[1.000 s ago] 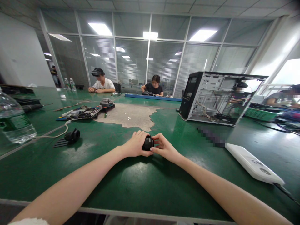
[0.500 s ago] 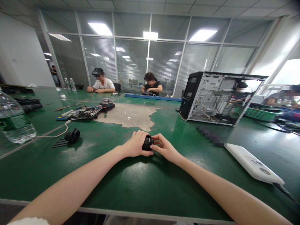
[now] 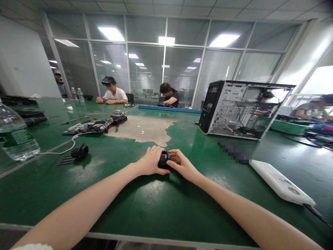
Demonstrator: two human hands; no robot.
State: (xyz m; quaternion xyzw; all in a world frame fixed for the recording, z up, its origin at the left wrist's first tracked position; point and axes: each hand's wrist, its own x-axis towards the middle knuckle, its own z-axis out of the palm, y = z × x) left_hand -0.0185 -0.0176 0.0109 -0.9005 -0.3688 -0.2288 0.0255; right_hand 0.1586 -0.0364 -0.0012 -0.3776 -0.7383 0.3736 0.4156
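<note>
- Shifted since the earlier frame: person in black (image 3: 174,100) at upper centre, now bent lower with a forearm across the front; barely changed by comparison, both hands at the centre of the frame;
- Wrapped around a black rounded part (image 3: 163,159) from its left side: left hand (image 3: 151,163), fingers over the top, thumb along the lower edge, closed firmly enough to hold;
- Placed at the right side of the same part: right hand (image 3: 183,166), thumb against its edge, fingers curled and set apart, fingertips near the rim; cannot tell whether pinching or only resting there;
- Located just below the middle of the frame, between both hands: that black rounded part, faceted on the visible face; cannot tell whether touching the green table (image 3: 145,215);
- Lying left of centre: black pronged piece (image 3: 79,151), near a pale cable (image 3: 58,151); above it, circuit board (image 3: 91,125);
- Standing at the left edge: clear bottle (image 3: 18,139) with a green label;
- Standing at right of centre, open-sided: computer case (image 3: 213,107);
- Lying at lower right: white device (image 3: 282,182) with a dark cable, its far end close to a pixelated dark object (image 3: 234,152);
- Seated at upper left: person in white (image 3: 119,94), forearms on the table.
</note>
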